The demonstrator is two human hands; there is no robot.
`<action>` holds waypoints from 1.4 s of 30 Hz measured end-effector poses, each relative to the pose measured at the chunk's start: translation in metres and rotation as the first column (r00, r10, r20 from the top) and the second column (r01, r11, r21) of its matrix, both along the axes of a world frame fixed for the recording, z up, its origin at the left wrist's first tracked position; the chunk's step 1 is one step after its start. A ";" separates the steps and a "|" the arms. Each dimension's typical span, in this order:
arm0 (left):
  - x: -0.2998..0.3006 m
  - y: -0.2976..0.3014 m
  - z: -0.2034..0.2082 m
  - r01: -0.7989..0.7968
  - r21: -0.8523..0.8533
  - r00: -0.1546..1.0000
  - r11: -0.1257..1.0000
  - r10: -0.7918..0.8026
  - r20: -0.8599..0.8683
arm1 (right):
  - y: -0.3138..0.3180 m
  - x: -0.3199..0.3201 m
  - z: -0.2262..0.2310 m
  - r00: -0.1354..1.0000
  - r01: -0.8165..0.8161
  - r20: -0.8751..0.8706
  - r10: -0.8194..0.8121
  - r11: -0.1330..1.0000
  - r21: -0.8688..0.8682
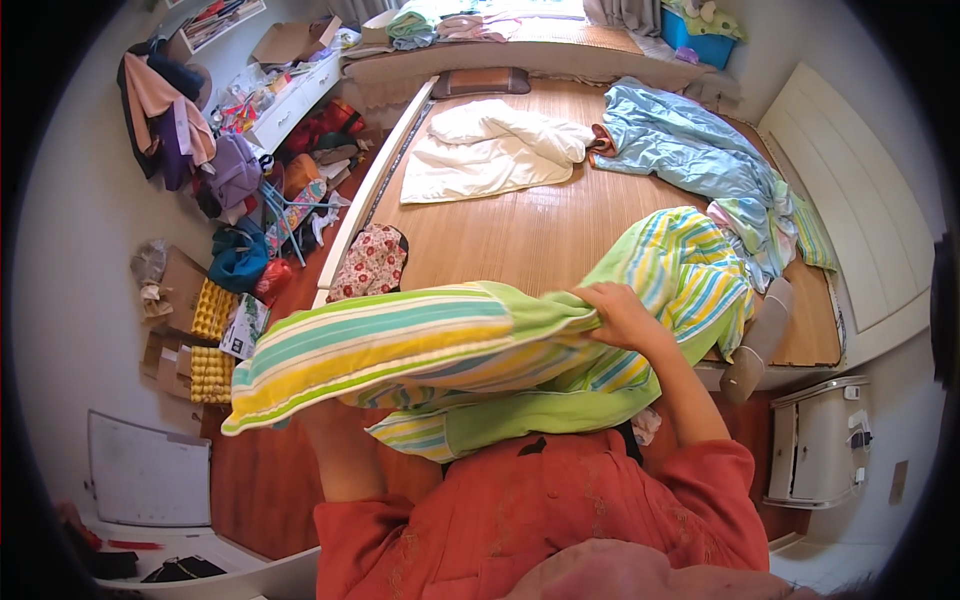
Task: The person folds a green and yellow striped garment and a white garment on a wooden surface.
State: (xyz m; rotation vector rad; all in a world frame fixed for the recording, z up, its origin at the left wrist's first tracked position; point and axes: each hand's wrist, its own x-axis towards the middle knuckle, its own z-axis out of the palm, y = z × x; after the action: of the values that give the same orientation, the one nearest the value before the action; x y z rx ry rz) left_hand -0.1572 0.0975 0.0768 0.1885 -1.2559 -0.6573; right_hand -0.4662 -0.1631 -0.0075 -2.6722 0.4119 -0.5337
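Note:
A green duvet cover (pixel 400 335) with yellow, white and teal stripes stretches across in front of my body. My right hand (pixel 620 318) is closed on its green part, near the middle. My left forearm rises beneath the striped left end, and the cloth hides that hand, so its fingers cannot be seen. From my right hand the cover runs on in a bunched heap (pixel 690 270) over the near right edge of the bed. A lower fold hangs against my red shirt.
On the wooden bed (pixel 510 240) lie a white quilt (pixel 490 150), a blue quilt (pixel 680 135) and a floral cloth (pixel 370 262). A beige bolster (pixel 765 330) rests at the near right edge. Bags, egg trays (pixel 211 375) and boxes crowd the left floor. A white cabinet (pixel 815 440) stands right.

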 end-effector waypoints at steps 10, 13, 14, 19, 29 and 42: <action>-0.004 0.010 0.007 0.145 0.023 0.989 0.989 -0.146 0.037 | -0.029 0.015 -0.098 0.990 0.033 -0.141 -0.019 0.995 0.096; 0.025 0.031 0.007 0.597 0.540 0.798 0.593 -0.510 -0.322 | -0.041 0.023 -0.123 0.976 -0.006 -0.217 0.027 0.995 0.099; 0.019 0.035 -0.004 0.597 0.543 0.788 0.590 -0.559 -0.260 | -0.038 0.026 -0.127 0.957 0.012 -0.288 0.029 0.990 0.139; 0.018 0.024 -0.013 0.346 -0.114 0.863 0.931 -0.268 0.428 | -0.027 0.039 -0.119 0.830 0.100 -0.557 -0.023 0.989 0.109; 0.002 0.058 0.006 -0.043 -0.058 0.995 0.997 0.048 0.086 | -0.078 -0.048 0.032 0.850 0.432 0.324 -0.415 0.902 0.021; 0.056 0.045 0.006 -0.732 0.448 0.624 0.514 0.770 0.135 | 0.023 -0.112 0.102 0.751 0.415 0.406 -0.520 0.851 0.321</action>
State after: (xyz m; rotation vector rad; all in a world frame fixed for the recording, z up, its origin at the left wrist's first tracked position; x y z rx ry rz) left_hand -0.1015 0.1422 0.0826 1.0576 -0.7775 -0.1639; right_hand -0.5783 -0.1405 0.0947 -2.1062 0.9402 -1.1998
